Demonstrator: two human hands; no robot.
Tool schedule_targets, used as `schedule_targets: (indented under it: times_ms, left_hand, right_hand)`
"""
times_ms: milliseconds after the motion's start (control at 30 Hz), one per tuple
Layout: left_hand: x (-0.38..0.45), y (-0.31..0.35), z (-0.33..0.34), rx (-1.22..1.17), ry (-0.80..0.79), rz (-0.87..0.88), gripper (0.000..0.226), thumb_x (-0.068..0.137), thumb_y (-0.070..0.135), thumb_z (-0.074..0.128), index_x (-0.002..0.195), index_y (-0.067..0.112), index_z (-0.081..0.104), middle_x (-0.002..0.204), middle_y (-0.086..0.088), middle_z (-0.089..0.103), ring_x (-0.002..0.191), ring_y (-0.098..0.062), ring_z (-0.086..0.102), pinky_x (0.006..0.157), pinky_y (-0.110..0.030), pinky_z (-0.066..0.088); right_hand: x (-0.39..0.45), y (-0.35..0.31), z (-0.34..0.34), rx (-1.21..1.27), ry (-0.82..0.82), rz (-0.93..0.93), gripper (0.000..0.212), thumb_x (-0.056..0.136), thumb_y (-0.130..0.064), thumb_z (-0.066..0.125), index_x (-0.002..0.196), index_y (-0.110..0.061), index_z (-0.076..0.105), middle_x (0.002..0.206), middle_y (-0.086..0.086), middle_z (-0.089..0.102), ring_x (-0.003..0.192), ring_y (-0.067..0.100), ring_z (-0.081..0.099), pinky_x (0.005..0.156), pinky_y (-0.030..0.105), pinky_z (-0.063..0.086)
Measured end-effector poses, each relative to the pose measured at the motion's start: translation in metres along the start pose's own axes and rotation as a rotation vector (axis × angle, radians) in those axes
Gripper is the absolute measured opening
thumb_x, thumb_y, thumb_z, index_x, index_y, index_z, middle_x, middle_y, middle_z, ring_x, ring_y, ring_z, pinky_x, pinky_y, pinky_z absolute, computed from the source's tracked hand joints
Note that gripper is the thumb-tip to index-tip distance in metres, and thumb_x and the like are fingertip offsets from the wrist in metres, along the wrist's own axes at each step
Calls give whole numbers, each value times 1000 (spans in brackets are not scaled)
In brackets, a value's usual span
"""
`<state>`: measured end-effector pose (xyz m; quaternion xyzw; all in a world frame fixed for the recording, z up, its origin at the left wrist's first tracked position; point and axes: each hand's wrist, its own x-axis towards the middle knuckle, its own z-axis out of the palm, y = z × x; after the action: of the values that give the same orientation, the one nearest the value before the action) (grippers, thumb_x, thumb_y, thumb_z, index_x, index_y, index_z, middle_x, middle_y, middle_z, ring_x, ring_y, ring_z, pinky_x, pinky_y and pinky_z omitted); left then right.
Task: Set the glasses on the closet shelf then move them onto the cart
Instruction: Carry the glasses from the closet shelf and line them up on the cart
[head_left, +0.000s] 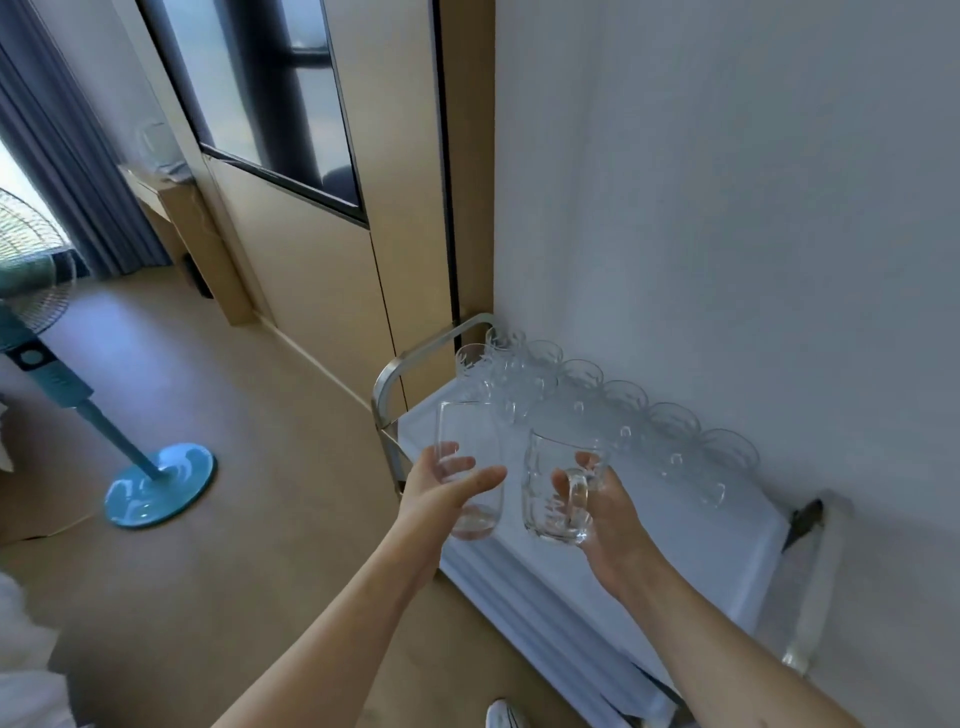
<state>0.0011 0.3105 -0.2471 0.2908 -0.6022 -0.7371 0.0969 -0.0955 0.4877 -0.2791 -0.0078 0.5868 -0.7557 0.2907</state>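
Above the cart (737, 525), the left hand (441, 493) is wrapping a tall glass (467, 467) and the right hand (602, 514) is pinching a mug's (556, 499) handle, both upright, probably to join the glasses (623, 410) lined up by the wall.

Bright, soft daylight from the window (21, 171) at far left, washed out to white there. Glare streaking the blue fan base (160, 484). Faint shadows only, along the wall (727, 208) at right. Slight softness throughout, smeared at the left edge. Straight lines bowed by the wide lens.
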Motion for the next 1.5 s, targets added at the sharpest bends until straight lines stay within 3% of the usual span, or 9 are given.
schedule_targets:
  times_ms: [200,300,467,667,767,1000,1200,1333,1500]
  left_hand:
    - [69,1,9,57,2,-38,83,62,30,95,132,25,50,128,-1,61,104,-21,70,83,-51,61]
    - [103,-4,11,125,16,-31,76,68,25,94,131,27,52,127,4,62,121,-16,55,101,-45,51]
    - [149,-16,20,164,14,-58,79,65,28,96,131,28,51,127,7,61,121,-15,53,92,-33,48]
    - [186,-35,27,232,43,-96,77,67,24,94,132,29,52,126,8,55,116,-9,55,82,-25,48]
    - [200,-43,27,254,56,-122,76,67,21,94,130,31,53,125,7,55,115,-7,55,84,-24,47]
    - [224,-57,27,289,71,-159,67,63,19,96,117,29,57,127,18,55,121,0,53,103,-37,50]
    - [235,-64,30,328,80,-164,66,61,18,97,113,35,59,123,17,57,119,1,51,105,-33,49]
    - [240,-64,32,362,95,-188,71,62,22,97,116,44,57,120,11,55,108,-3,57,86,-22,49]
    - [244,-63,33,385,90,-207,73,63,24,96,119,46,55,120,11,54,104,-6,59,76,-20,47]
  right_hand:
    - [69,1,-12,-134,91,2,90,39,-45,94,121,-31,60,125,3,63,112,24,67,104,47,51]
    - [107,9,-18,-194,99,5,109,41,-39,102,135,-32,48,128,-2,57,116,23,63,102,43,51]
    - [153,29,-28,-272,163,37,95,58,-26,99,133,-31,41,124,-10,55,114,11,58,91,27,49]
    - [195,49,-37,-416,242,58,112,34,-59,97,134,-41,48,123,-6,58,117,17,59,99,40,53]
    - [208,55,-41,-502,247,34,88,57,-34,98,128,-42,47,113,-23,54,113,13,55,90,27,47]
    - [234,71,-48,-533,279,20,93,64,-13,95,128,-56,41,106,-43,51,97,-13,57,73,3,44]
    - [251,86,-52,-386,337,66,86,55,-14,98,120,-44,49,109,-26,67,100,2,68,81,26,56]
    - [262,93,-54,-327,333,27,86,59,8,91,122,-34,50,115,-17,67,105,4,68,73,18,56]
    - [270,94,-47,-488,382,-89,101,48,-26,101,139,-32,56,126,-10,54,116,7,56,101,29,49]
